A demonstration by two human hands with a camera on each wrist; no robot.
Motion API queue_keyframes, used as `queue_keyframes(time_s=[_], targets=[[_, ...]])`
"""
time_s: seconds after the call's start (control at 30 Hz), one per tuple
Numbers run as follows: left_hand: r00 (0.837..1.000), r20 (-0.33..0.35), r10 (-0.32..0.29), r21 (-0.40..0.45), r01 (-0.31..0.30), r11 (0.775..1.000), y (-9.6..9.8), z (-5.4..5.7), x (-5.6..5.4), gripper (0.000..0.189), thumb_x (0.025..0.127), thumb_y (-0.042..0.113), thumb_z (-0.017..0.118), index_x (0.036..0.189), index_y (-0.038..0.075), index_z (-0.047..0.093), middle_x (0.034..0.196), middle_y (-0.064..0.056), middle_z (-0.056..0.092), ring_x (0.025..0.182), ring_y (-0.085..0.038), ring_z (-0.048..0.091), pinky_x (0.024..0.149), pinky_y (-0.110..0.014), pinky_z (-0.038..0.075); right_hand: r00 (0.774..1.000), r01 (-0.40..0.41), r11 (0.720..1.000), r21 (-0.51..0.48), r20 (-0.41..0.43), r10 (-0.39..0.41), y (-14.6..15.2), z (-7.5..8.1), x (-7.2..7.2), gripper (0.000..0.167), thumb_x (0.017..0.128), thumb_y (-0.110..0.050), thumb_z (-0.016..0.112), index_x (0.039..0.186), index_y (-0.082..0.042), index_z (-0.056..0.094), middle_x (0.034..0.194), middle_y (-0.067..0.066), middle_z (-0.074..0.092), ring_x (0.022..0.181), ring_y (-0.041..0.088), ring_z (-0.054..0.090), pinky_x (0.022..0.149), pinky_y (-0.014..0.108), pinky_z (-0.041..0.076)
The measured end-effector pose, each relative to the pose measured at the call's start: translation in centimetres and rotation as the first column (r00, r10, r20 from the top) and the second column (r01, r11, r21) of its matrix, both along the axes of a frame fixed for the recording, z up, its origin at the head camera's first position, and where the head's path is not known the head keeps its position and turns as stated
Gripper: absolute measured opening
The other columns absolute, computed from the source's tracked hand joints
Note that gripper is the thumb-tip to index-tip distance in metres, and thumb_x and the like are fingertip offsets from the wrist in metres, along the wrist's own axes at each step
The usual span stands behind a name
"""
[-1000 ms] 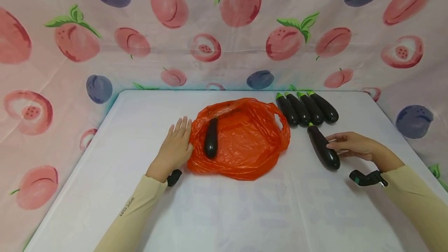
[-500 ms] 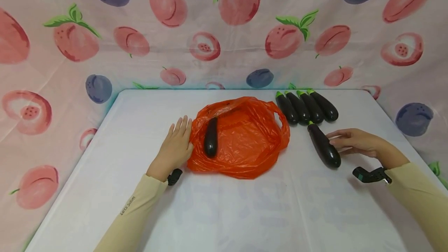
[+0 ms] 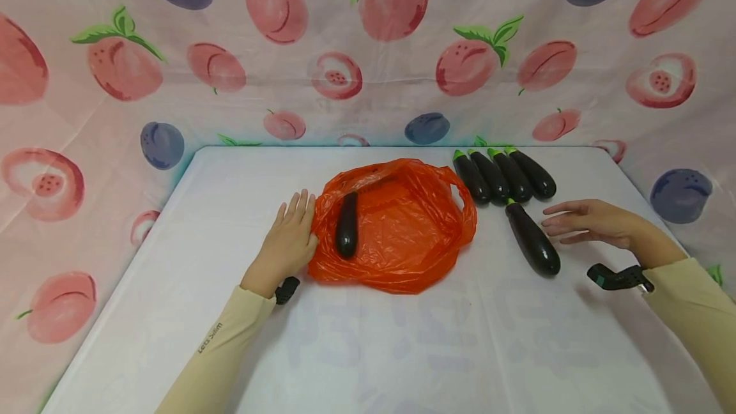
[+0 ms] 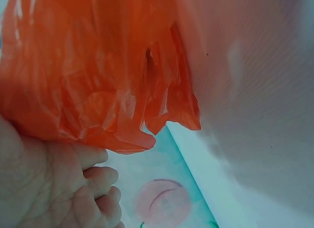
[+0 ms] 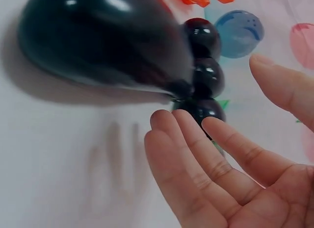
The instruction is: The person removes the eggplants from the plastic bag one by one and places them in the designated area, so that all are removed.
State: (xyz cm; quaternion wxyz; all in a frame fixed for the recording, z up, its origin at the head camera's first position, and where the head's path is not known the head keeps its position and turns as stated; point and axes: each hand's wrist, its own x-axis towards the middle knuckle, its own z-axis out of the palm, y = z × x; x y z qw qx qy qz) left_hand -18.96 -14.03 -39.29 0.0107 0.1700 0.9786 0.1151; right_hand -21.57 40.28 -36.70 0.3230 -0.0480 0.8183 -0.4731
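Note:
An orange-red plastic bag (image 3: 402, 229) lies spread with its mouth up in the middle of the table, and one eggplant (image 3: 346, 225) rests inside at its left. My left hand (image 3: 285, 238), fingers straight, touches the bag's left edge; the left wrist view shows the bag (image 4: 83, 76) against the palm. A single eggplant (image 3: 533, 238) lies tilted on the table right of the bag. Just to its right is my right hand (image 3: 600, 225), apart from it and holding nothing. In the right wrist view the fingers (image 5: 211, 159) are loosely extended below that eggplant (image 5: 108, 41).
Several eggplants (image 3: 506, 177) with green stems lie side by side at the back right, close to the bag's handle. The white table (image 3: 368, 350) ends at a fruit-printed cloth (image 3: 230, 114) behind. Black wrist cameras (image 3: 618, 278) sit under the wrists.
My right hand has drawn away from the single eggplant, moving right and slightly back, and has let go of it. My left hand and the bag look unmoved.

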Motion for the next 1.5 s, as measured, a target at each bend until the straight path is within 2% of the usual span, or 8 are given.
queue_keyframes(time_s=[0.13, 0.27, 0.5, 0.6, 0.8, 1.03, 1.3, 1.5], targets=[[1.000, 0.001, 0.001, -0.001, -0.001, 1.000, -0.1, 0.1, 0.0, 0.065, 0.092, 0.017, 0.037, 0.148, -0.005, 0.013, 0.157, -0.022, 0.009, 0.146, -0.036, 0.006, 0.119, -0.050, 0.006, 0.999, -0.017, 1.000, 0.013, -0.034, 0.017, -0.1, 1.0, -0.2, 0.024, 0.099, -0.019, 0.044, 0.108, -0.039, 0.052, 0.106, -0.024, 0.065, 0.098, -0.004, 0.063, 0.084, 0.028, 0.055], [1.000, 0.012, 0.002, -0.004, -0.002, 1.000, -0.1, 0.2, 0.0, 0.065, 0.092, 0.017, 0.036, 0.148, -0.005, 0.012, 0.157, -0.021, 0.008, 0.146, -0.036, 0.005, 0.119, -0.049, 0.005, 0.995, -0.054, 0.999, 0.001, -0.084, 0.054, -1.1, 2.1, -0.4, 0.025, 0.099, -0.016, 0.042, 0.112, -0.035, 0.053, 0.108, -0.022, 0.065, 0.099, 0.000, 0.064, 0.083, 0.024, 0.055], [1.000, 0.028, 0.001, -0.009, -0.001, 1.000, -0.1, 0.4, -0.1, 0.065, 0.092, 0.018, 0.034, 0.149, -0.004, 0.010, 0.157, -0.020, 0.005, 0.147, -0.035, 0.004, 0.120, -0.049, 0.003, 0.988, -0.076, 0.996, 0.048, -0.131, 0.082, -4.0, 4.0, -0.8, 0.043, 0.099, -0.018, 0.045, 0.134, 0.004, 0.038, 0.110, -0.017, 0.065, 0.100, 0.000, 0.063, 0.085, 0.028, 0.055], [1.000, 0.029, 0.001, -0.011, 0.000, 1.000, -0.1, 0.5, -0.1, 0.065, 0.093, 0.018, 0.033, 0.149, -0.004, 0.010, 0.158, -0.020, 0.005, 0.147, -0.035, 0.003, 0.120, -0.049, 0.003, 0.986, -0.108, 0.993, 0.057, -0.123, 0.114, -5.5, 4.4, -1.0, 0.050, 0.099, -0.019, 0.044, 0.137, 0.011, 0.031, 0.111, -0.017, 0.065, 0.100, 0.001, 0.063, 0.087, 0.028, 0.054], [1.000, 0.022, 0.001, -0.018, -0.001, 1.000, -0.3, 0.4, -0.2, 0.065, 0.093, 0.019, 0.034, 0.149, -0.004, 0.010, 0.158, -0.020, 0.005, 0.147, -0.036, 0.004, 0.119, -0.049, 0.003, 0.987, -0.123, 0.991, 0.055, -0.100, 0.128, -8.7, 5.2, -1.7, 0.051, 0.098, -0.022, 0.047, 0.137, 0.009, 0.034, 0.111, -0.010, 0.066, 0.102, 0.007, 0.065, 0.089, 0.029, 0.054], [1.000, 0.019, 0.003, -0.005, -0.003, 1.000, -0.4, 0.5, -0.1, 0.065, 0.092, 0.018, 0.034, 0.149, -0.004, 0.011, 0.157, -0.020, 0.005, 0.147, -0.035, 0.003, 0.119, -0.049, 0.003, 0.982, -0.148, 0.987, 0.068, -0.108, 0.155, -12.2, 5.8, -2.3, 0.049, 0.096, -0.023, 0.050, 0.134, 0.007, 0.041, 0.124, 0.017, 0.061, 0.103, 0.016, 0.064, 0.089, 0.033, 0.054], [1.000, 0.014, 0.005, -0.004, -0.005, 1.000, -0.3, 0.4, 0.0, 0.065, 0.093, 0.018, 0.035, 0.149, -0.004, 0.011, 0.157, -0.021, 0.006, 0.147, -0.035, 0.004, 0.119, -0.050, 0.004, 0.983, -0.147, 0.987, 0.056, -0.101, 0.152, -15.4, 6.0, -3.2, 0.050, 0.094, -0.024, 0.056, 0.131, 0.007, 0.045, 0.114, 0.011, 0.066, 0.099, 0.017, 0.066, 0.087, 0.033, 0.055], [1.000, 0.028, 0.010, -0.006, -0.010, 1.000, -0.2, 0.4, -0.1, 0.065, 0.093, 0.019, 0.034, 0.149, -0.003, 0.010, 0.158, -0.019, 0.005, 0.147, -0.034, 0.003, 0.120, -0.049, 0.003, 0.976, -0.179, 0.981, 0.078, -0.112, 0.187, -17.7, 5.8, -4.0, 0.050, 0.093, -0.025, 0.057, 0.130, 0.006, 0.047, 0.117, 0.017, 0.064, 0.099, 0.022, 0.065, 0.083, 0.029, 0.056]])
